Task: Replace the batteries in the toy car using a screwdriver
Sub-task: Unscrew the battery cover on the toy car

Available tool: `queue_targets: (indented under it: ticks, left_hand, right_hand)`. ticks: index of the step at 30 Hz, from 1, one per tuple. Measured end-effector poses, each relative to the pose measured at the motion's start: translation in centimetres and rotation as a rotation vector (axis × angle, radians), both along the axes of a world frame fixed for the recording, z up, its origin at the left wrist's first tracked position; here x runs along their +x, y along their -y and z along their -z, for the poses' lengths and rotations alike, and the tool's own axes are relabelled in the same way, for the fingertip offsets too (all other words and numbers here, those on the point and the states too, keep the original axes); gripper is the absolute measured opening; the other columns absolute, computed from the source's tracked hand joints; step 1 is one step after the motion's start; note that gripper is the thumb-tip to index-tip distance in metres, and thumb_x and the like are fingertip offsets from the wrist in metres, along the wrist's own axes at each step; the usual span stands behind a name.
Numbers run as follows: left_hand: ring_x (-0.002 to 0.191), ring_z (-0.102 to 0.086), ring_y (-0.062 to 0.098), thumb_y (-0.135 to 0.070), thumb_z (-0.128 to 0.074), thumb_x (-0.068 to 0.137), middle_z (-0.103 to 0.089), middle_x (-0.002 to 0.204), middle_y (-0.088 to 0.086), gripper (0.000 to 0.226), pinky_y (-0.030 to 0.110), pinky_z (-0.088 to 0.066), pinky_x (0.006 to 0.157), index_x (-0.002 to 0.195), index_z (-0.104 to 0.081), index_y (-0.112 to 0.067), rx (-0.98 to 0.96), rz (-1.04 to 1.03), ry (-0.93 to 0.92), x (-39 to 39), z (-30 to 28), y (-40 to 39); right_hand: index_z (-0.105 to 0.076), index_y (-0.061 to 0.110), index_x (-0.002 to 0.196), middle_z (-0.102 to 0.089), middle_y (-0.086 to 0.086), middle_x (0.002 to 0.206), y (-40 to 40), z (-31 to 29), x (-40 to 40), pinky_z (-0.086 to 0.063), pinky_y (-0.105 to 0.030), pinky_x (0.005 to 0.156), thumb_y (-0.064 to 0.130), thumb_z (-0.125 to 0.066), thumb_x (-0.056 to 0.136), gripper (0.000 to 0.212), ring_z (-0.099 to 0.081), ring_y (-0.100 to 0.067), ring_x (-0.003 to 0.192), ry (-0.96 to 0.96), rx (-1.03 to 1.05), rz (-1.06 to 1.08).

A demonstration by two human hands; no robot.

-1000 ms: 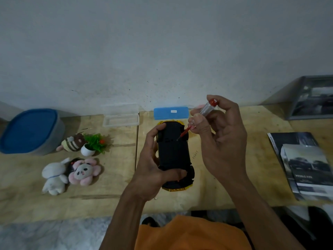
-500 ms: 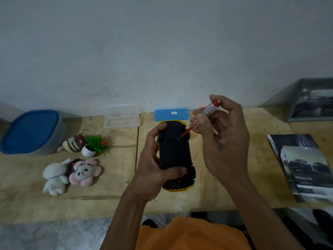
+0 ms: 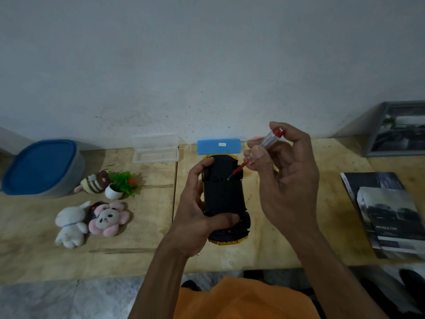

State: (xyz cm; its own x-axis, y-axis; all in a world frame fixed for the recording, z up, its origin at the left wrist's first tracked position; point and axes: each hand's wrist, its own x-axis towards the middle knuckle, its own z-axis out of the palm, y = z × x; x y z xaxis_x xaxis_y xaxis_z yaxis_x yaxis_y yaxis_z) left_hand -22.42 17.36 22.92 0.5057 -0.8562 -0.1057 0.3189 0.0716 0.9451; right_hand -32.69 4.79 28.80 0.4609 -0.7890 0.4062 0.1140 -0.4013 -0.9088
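Blue-lidded tub (image 3: 43,168) shut; clear case (image 3: 156,151) open (contents unclear).

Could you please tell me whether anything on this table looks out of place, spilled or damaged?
Nothing stands out. The toy car is upside down only because the left hand holds it that way while the right hand sets the screwdriver to its underside. The plush toys and booklets lie intact on the table.
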Motion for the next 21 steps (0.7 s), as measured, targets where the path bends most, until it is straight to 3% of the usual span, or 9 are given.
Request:
queue_targets:
  ticks: [6, 13, 17, 21]
  left_hand:
    - [0.104, -0.066, 0.044, 0.004, -0.085, 0.056, -0.055, 0.136, 0.017, 0.105, 0.048, -0.058, 0.077, 0.142, -0.041, -0.036, 0.002, 0.009, -0.010, -0.28, -0.01, -0.01]
    - [0.109, -0.063, 0.049, 0.005, -0.085, 0.056, -0.055, 0.137, 0.017, 0.105, 0.055, -0.058, 0.081, 0.142, -0.042, -0.036, 0.003, 0.011, -0.009, -0.55, 0.00, -0.05]
    - [0.109, -0.062, 0.050, 0.009, -0.084, 0.057, -0.054, 0.138, 0.017, 0.105, 0.054, -0.058, 0.080, 0.142, -0.042, -0.035, 0.002, 0.009, -0.023, -0.57, 0.06, -0.10]
    - [0.107, -0.064, 0.049, 0.015, -0.081, 0.058, -0.055, 0.136, 0.018, 0.105, 0.050, -0.058, 0.078, 0.142, -0.042, -0.034, 0.001, 0.015, -0.034, -0.79, 0.08, -0.12]
  right_hand:
    - [-0.047, 0.015, 0.129, -0.072, 0.003, 0.098, -0.03, -0.04, -0.25, -0.061, -0.046, 0.075, 0.012, -0.059, 0.100, 0.032, -0.073, -0.022, 0.088, -0.034, -0.034, -0.018]
    - [-0.037, 0.022, 0.142, -0.072, 0.002, 0.110, 0.15, -0.38, -0.43, -0.060, -0.031, 0.082, 0.015, -0.053, 0.103, 0.043, -0.072, -0.014, 0.098, -0.071, -0.116, -0.076]
    - [-0.047, 0.031, 0.133, -0.065, 0.002, 0.116, 0.33, -0.73, -0.28, -0.056, -0.017, 0.077, 0.014, -0.066, 0.097, 0.045, -0.067, -0.012, 0.100, -0.085, -0.168, -0.075]
    - [-0.050, 0.021, 0.139, -0.065, -0.003, 0.120, 0.91, -0.75, -0.11, -0.055, -0.016, 0.081, 0.010, -0.069, 0.095, 0.049, -0.068, -0.015, 0.100, -0.077, -0.196, -0.102]
